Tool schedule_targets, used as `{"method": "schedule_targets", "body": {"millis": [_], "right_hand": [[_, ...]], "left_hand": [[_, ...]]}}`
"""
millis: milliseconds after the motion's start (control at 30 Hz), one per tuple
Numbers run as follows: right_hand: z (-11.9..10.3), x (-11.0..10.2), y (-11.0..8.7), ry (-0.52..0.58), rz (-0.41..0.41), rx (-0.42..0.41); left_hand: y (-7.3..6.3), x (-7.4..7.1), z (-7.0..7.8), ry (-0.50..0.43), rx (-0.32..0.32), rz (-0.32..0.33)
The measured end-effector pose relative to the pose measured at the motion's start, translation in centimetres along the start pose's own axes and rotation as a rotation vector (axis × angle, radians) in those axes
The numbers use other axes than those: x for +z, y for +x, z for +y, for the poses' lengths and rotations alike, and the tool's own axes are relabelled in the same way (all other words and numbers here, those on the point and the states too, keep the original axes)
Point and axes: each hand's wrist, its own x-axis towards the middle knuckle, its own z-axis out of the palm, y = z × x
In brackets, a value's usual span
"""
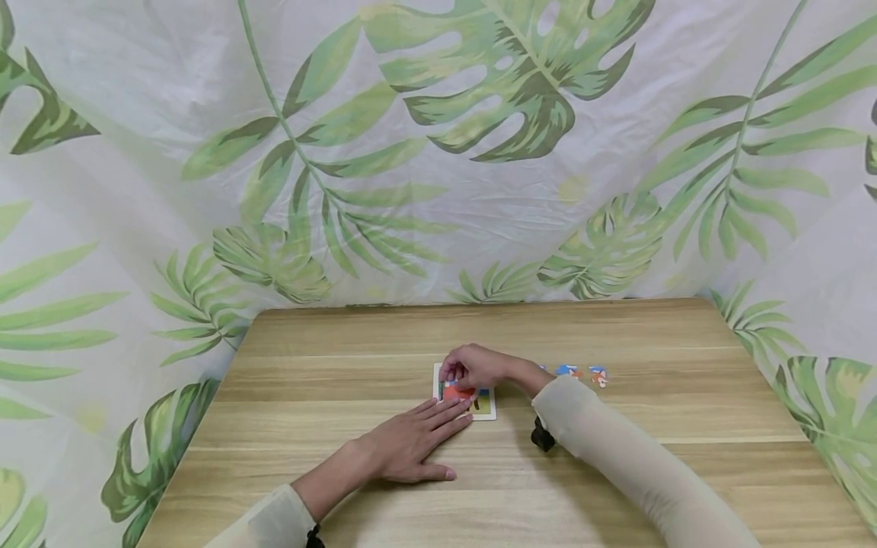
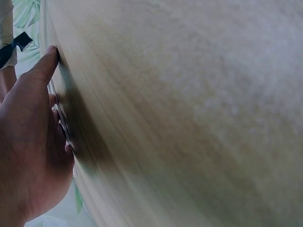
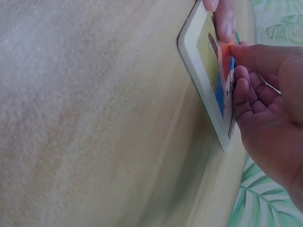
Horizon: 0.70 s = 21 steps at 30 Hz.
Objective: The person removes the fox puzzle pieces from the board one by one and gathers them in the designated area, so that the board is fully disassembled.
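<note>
A small jigsaw puzzle (image 1: 486, 412) in a white-bordered tray lies flat near the middle of the table, its picture red, blue and yellow. My left hand (image 1: 414, 445) rests with fingers extended over the puzzle's near left part, fingertips on the red area; its thumb lies out on the wood. Above the puzzle's far side, my right hand (image 1: 483, 367) has its fingers curled. In the right wrist view, its thumb and finger pinch a red-orange and blue puzzle piece (image 3: 226, 64) at the picture's surface. The fingers partly hide that piece.
Right of the puzzle, loose pieces lie in a row, among them a blue and orange piece (image 1: 567, 371) and an orange and white piece (image 1: 599, 376). My right forearm crosses close in front of them. A leaf-patterned cloth (image 1: 411, 190) hangs behind the wooden table (image 1: 329, 365).
</note>
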Motion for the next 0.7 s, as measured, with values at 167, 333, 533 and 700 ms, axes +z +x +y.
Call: {"method": "schedule_targets", "body": {"millis": [167,333,533,700], "right_hand": [[0.28,0.06,-0.02,0.037,-0.003,-0.004],[0.45,0.04,-0.07,0.08,-0.01,-0.012],[0.6,0.13,-0.29,0.118,0.006,-0.019],[0.59,0.21,-0.46,0.131,0.037,-0.037]], "left_hand": [[0.04,0.02,0.02,0.002,-0.002,-0.004],[0.12,0.08,-0.01,-0.007,-0.004,-0.006],[0.13,0.09,-0.01,-0.014,-0.009,-0.007],[0.12,0.11,-0.01,-0.021,-0.007,-0.002]]}}
